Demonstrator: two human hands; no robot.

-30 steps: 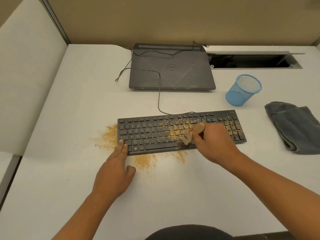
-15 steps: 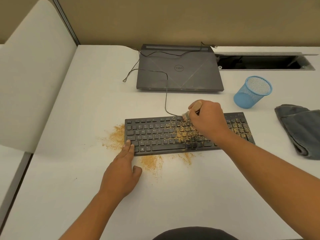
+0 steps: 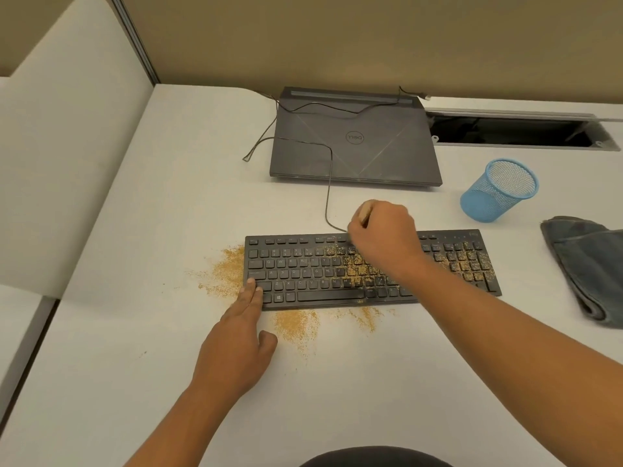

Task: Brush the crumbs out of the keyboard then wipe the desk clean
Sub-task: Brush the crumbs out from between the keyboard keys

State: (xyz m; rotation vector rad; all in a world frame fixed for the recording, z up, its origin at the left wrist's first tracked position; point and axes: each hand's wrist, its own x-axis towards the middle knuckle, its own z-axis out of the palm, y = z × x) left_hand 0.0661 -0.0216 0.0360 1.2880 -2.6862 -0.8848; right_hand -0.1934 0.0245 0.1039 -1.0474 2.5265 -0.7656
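The white bench [image 3: 135, 230] ran from a partition [image 3: 67, 163] on the left to an open, dark cable slot [image 3: 512, 131] at far right. A closed laptop [image 3: 354, 146] lay far, the keyboard [image 3: 303, 271] nearer, and a grey cloth [image 3: 590, 264] at the right edge. A blue mesh cup [image 3: 499, 193] stood beside the cloth. The left grip [image 3: 236, 352] lay flat and released, fingertips on the keyboard's near-left corner. The right grip [image 3: 384, 237] clasped a brush [image 3: 364, 212] over the far key rows. Crumbs [image 3: 296, 326] covered the middle and right keys and the bench left of and near the keyboard.

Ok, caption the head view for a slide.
Right hand holds a brush at the keyboard top row; left hand presses its corner; crumbs litter keyboard and desk.
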